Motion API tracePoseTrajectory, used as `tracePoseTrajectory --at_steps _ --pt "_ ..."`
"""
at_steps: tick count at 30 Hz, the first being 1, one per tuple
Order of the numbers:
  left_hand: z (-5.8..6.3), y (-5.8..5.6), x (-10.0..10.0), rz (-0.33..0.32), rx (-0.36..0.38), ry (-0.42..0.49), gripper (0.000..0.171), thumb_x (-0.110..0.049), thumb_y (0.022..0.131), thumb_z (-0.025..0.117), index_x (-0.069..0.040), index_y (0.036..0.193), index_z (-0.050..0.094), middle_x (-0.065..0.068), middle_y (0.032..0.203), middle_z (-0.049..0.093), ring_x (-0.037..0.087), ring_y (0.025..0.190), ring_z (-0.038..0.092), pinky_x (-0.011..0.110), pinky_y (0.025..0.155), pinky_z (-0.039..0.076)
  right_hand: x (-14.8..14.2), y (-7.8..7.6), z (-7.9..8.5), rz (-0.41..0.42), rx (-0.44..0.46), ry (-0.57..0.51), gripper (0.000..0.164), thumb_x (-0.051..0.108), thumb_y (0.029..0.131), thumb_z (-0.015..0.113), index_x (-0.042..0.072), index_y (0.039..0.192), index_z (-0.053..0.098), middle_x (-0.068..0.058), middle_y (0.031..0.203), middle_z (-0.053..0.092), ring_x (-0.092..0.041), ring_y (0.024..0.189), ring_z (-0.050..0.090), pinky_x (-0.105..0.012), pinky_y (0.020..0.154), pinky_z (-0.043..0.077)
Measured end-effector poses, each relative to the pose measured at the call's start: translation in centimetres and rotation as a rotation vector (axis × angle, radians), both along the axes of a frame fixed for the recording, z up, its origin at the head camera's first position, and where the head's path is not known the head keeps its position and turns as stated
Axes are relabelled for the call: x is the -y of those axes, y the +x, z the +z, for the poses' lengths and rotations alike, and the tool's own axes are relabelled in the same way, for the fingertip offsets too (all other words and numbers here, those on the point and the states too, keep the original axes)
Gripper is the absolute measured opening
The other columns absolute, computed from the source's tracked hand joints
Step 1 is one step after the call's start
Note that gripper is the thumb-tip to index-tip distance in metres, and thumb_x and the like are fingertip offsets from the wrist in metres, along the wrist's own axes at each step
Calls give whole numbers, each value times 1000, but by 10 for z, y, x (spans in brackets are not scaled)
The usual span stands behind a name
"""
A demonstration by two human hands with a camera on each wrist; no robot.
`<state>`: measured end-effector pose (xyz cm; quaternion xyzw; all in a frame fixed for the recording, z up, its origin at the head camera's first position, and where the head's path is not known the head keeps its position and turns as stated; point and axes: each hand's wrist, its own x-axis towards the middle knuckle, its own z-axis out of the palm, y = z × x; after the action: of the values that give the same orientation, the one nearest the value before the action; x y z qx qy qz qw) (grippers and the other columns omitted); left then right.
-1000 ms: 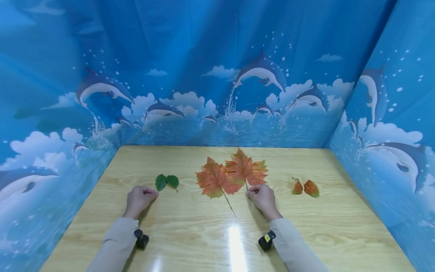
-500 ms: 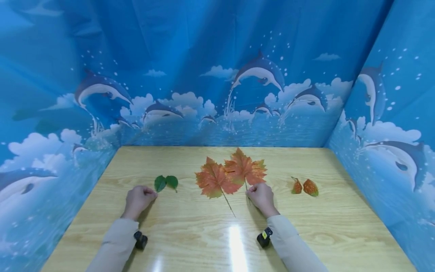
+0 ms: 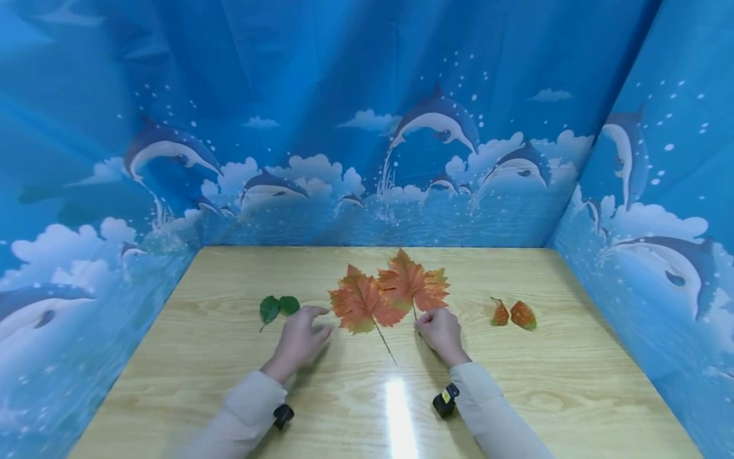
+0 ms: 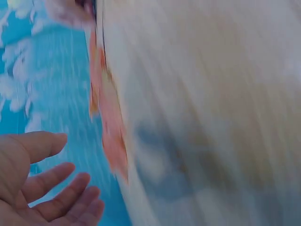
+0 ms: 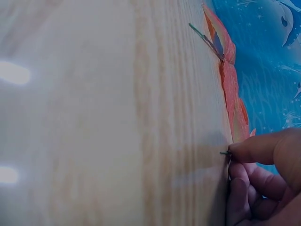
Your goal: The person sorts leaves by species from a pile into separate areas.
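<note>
Two orange maple leaves lie side by side at the middle of the table. The right maple leaf [image 3: 414, 280] has its stem pinched between thumb and finger of my right hand [image 3: 441, 330]; in the right wrist view the stem's green end [image 5: 225, 152] pokes out of the pinch. My left hand [image 3: 299, 338] is over the table just left of the left maple leaf [image 3: 362, 301], fingers spread and holding nothing, as the left wrist view also shows. Behind that hand are two small green leaves [image 3: 269, 309], partly overlapped by it in the head view.
Two small reddish-brown leaves [image 3: 523, 315] lie on the right side of the wooden table [image 3: 573, 389]. The left maple leaf's stem [image 3: 385, 341] points toward the front. Blue dolphin-print curtains [image 3: 321, 127] stand along the back and sides.
My left hand has let go by the green leaves and moved right toward the maple leaves, its fingers opening. One green leaf's stem now points down to the left. The right hand stays put.
</note>
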<state>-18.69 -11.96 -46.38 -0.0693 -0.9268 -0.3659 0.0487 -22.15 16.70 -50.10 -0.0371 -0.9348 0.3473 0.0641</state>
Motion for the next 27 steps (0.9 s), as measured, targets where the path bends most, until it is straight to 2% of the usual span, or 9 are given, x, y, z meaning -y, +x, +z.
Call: tracePoseTrajectory --at_steps 4,7,10,14,18,21,27 --pt "-7 -1 -31 -75 133 166 28 -14 85 72 0 109 67 12 103 69 27 96 65 39 84 54 -1 1 -1 -5 4 2 11 8 74 71 9 64 69 -1 64 66 -14 57 56 -32 55 45" --pt "-13 -4 -50 -116 207 234 24 -16 86 72 -1 104 69 8 93 70 19 84 66 31 76 55 -1 1 -1 -9 5 -4 11 8 75 70 9 63 69 -1 64 66 -14 57 56 -31 55 45" --pt "-21 -8 -64 -139 194 226 19 -17 86 72 -2 97 72 5 86 70 14 76 64 27 68 54 -1 1 -1 -5 -3 -12 12 7 74 69 9 63 69 -1 63 65 -14 56 55 -31 55 46" --pt "-32 -14 -76 -146 124 190 10 -13 82 76 -4 83 74 3 75 70 9 65 61 23 60 51 0 1 0 1 1 -14 11 7 74 68 9 63 69 -1 63 65 -14 56 55 -31 55 46" --pt "-38 -18 -81 -145 58 164 7 -11 77 80 -6 74 75 1 68 68 5 59 57 21 58 49 0 1 0 -6 9 -11 12 7 75 68 9 63 69 -1 63 65 -14 55 55 -31 55 46" --pt "-39 -19 -84 -114 57 148 10 -12 74 82 -8 71 74 -2 66 67 5 59 56 22 58 48 1 1 0 -7 2 -1 13 8 76 68 10 63 69 0 63 65 -13 56 55 -31 55 45" --pt "-37 -20 -88 -59 111 121 13 -15 72 84 -11 67 72 -5 64 65 5 59 56 24 58 48 1 0 0 18 0 33 16 6 74 65 10 59 66 2 57 61 -13 54 52 -29 53 43"
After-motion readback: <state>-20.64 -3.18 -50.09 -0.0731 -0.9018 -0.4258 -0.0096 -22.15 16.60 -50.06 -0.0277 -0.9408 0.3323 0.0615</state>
